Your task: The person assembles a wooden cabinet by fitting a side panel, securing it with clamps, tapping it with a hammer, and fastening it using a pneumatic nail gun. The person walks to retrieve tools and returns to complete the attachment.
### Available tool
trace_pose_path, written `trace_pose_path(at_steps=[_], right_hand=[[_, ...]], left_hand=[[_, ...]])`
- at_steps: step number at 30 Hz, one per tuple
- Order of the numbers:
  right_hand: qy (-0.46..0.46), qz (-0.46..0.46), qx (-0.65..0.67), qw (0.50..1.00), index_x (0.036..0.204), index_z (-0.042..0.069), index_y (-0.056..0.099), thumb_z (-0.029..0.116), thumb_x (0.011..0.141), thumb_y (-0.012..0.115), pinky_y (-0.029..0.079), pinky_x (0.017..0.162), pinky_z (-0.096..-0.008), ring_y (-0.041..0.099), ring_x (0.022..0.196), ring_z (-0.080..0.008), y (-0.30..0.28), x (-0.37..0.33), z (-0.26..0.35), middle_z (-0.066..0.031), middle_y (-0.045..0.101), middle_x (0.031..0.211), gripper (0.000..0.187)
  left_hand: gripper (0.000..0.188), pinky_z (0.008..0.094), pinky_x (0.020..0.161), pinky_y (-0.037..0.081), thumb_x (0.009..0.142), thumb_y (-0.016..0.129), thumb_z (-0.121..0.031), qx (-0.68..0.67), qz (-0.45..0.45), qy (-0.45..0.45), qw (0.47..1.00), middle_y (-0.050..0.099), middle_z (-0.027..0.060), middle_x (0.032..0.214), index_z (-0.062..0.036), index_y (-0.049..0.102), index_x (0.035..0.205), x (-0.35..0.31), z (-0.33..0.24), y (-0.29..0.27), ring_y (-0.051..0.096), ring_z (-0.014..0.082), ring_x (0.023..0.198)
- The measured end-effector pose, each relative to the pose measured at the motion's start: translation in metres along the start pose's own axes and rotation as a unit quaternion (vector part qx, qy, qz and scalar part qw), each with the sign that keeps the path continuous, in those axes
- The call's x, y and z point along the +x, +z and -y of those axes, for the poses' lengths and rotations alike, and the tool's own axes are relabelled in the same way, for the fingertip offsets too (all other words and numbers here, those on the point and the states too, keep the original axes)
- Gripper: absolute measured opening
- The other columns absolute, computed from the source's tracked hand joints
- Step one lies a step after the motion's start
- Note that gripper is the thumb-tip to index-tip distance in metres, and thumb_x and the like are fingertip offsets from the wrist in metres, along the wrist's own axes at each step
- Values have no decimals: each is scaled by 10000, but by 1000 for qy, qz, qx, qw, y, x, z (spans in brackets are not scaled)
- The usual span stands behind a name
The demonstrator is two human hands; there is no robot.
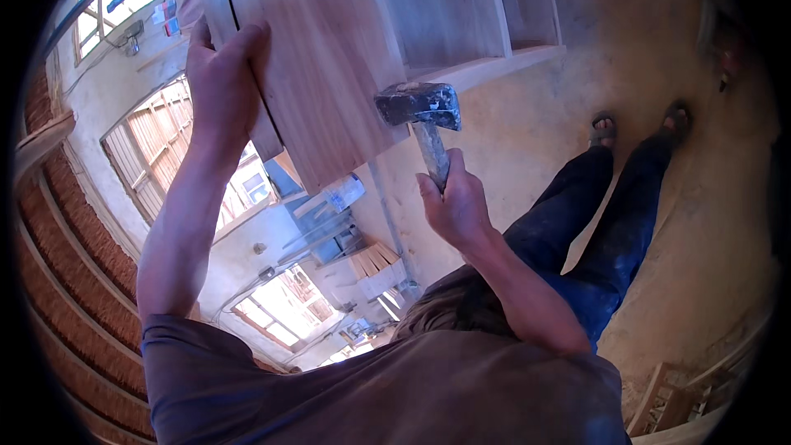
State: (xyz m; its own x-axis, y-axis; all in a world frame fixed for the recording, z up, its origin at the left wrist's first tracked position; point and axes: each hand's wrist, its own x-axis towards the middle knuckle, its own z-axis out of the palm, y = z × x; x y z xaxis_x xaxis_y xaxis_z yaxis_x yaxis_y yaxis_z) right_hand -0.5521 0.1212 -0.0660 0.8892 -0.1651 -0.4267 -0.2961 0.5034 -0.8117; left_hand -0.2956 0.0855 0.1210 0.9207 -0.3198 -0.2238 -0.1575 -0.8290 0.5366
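Note:
My right hand point(461, 202) is closed round the handle of a hammer point(418, 105). Its dark, paint-flecked head is raised beside the lower corner of a wide, smooth wooden panel point(321, 66). Whether the head touches the panel cannot be made out. Along the panel's left edge runs a narrow wooden strip point(265, 124), with a dark gap between the two. My left hand point(221, 86) grips this edge, its thumb lying across the gap toward the panel; some of its fingers are hidden behind the strip. Adjoining the panel on the right is an open wooden cabinet frame point(445, 8) with dividers.
Bare brownish floor point(700, 222) stretches to the right, where my legs and sandalled feet show. A wooden frame piece point(659, 408) lies at the lower right. Behind on the left are windows point(284, 309), a stack of wood pieces point(375, 264) and roof beams point(74, 272).

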Motion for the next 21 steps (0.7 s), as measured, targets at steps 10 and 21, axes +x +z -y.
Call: trace_pose_path(at_steps=[10, 21], right_hand=[[36, -5, -5, 999, 1085, 10, 489, 176, 897, 680, 517, 582, -504, 656, 667, -460, -5, -20, 0, -254, 648, 723, 316], [123, -325, -216, 912, 1060, -64, 636, 231, 856, 647, 544, 769, -457, 689, 804, -363, -96, 96, -100, -204, 695, 848, 358]], left_hand=[[772, 320, 894, 529, 839, 704, -139, 26, -40, -14, 999, 608, 242, 1181, 147, 317, 1443, -4, -5, -4, 648, 237, 1016], [812, 353, 908, 531, 818, 651, -165, 78, -49, 34, 995, 593, 299, 1200, 186, 274, 1446, -7, -14, 1, 649, 292, 1018]])
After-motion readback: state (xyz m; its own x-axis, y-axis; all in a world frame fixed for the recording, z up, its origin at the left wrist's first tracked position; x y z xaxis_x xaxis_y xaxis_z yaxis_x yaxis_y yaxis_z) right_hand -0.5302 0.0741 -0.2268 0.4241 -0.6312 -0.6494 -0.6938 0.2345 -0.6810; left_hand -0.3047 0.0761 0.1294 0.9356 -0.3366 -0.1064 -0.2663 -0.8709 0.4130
